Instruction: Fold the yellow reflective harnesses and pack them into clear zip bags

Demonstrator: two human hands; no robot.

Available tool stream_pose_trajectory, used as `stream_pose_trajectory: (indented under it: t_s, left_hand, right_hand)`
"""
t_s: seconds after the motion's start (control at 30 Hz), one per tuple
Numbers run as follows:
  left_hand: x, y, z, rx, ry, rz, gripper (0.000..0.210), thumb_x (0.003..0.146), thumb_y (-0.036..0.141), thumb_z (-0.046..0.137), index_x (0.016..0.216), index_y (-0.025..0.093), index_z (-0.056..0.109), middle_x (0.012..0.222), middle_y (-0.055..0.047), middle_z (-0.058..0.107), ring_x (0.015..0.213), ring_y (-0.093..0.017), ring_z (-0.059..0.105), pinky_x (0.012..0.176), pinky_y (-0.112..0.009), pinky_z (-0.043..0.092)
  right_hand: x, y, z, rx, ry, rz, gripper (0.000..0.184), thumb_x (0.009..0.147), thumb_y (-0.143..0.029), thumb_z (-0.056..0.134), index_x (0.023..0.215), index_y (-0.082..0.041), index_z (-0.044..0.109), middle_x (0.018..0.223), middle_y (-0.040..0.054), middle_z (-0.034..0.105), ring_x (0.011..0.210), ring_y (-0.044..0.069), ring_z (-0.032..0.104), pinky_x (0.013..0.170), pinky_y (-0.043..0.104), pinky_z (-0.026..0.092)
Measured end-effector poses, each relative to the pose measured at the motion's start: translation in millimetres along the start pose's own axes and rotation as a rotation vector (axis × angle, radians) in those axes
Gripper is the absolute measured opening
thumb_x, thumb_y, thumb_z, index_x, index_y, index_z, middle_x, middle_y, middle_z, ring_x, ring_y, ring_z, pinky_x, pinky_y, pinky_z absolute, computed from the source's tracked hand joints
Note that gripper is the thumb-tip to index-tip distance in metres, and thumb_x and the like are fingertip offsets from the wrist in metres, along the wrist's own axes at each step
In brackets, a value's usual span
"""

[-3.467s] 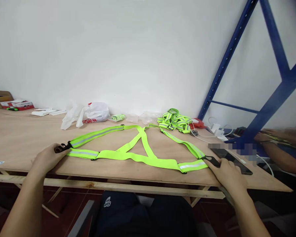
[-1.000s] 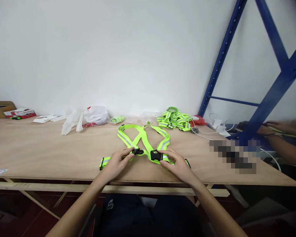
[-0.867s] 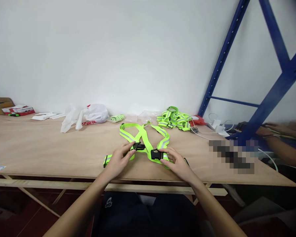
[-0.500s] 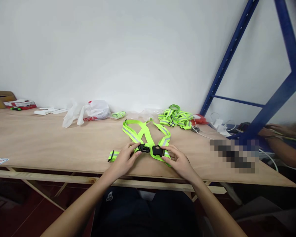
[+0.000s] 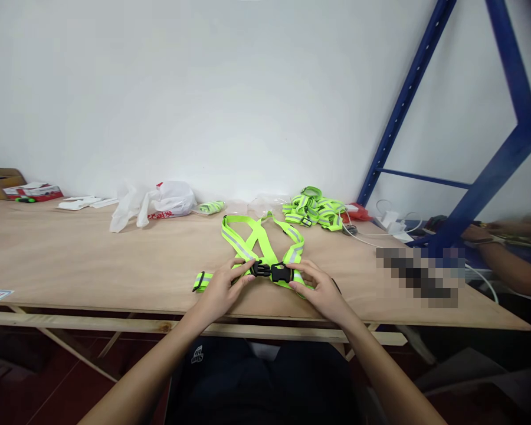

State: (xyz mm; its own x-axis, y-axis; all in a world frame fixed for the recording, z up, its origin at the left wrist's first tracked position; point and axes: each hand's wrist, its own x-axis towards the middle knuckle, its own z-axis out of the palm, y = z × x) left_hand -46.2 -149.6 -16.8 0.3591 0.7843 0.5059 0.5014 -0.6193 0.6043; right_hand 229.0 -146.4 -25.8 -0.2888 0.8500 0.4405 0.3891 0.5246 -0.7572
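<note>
On the wooden table (image 5: 137, 260), near front edge: neon-yellow reflective harness (image 5: 238, 242), straps crossing, silver stripes up. Left hand (image 5: 225, 287) pinches black pronged buckle half (image 5: 261, 270), thumb and fingers; right hand (image 5: 317, 283) pinches black socket buckle half (image 5: 281, 273) same way. Prong tips right at socket mouth; can't tell if inserted. Heap of similar neon straps (image 5: 313, 209) behind, to the right; white plastic bag (image 5: 177, 198) back left, near the wall.
</note>
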Motion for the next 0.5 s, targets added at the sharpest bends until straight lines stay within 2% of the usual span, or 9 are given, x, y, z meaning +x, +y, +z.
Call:
stream_pose_trajectory:
  t_s: [0.27, 0.5]
  left_hand:
    - [0, -3, -0.9, -0.005, -0.020, -0.002, 0.043, 0.099, 0.041, 0.053, 0.136, 0.023, 0.062, 0.132, -0.012, 0.062, 0.122, -0.026, 0.059, 0.106, -0.038, 0.044]
    - [0, 1, -2.1, -0.006, -0.027, -0.013, 0.040, 0.099, 0.040, 0.053, 0.134, 0.023, 0.064, 0.130, -0.011, 0.063, 0.119, -0.025, 0.060, 0.103, -0.036, 0.046]
  right_hand:
    - [1, -4, -1, 0.006, 0.017, 0.003, 0.034, 0.088, -0.039, 0.063, 0.118, -0.024, 0.068, 0.118, 0.0082, 0.064, 0.112, 0.023, 0.061, 0.095, 0.036, 0.051]
    - [0, 7, 1, 0.054, -0.012, 0.003, 0.036, 0.090, -0.042, 0.061, 0.122, -0.025, 0.066, 0.118, 0.0085, 0.062, 0.107, 0.023, 0.062, 0.092, 0.036, 0.052]
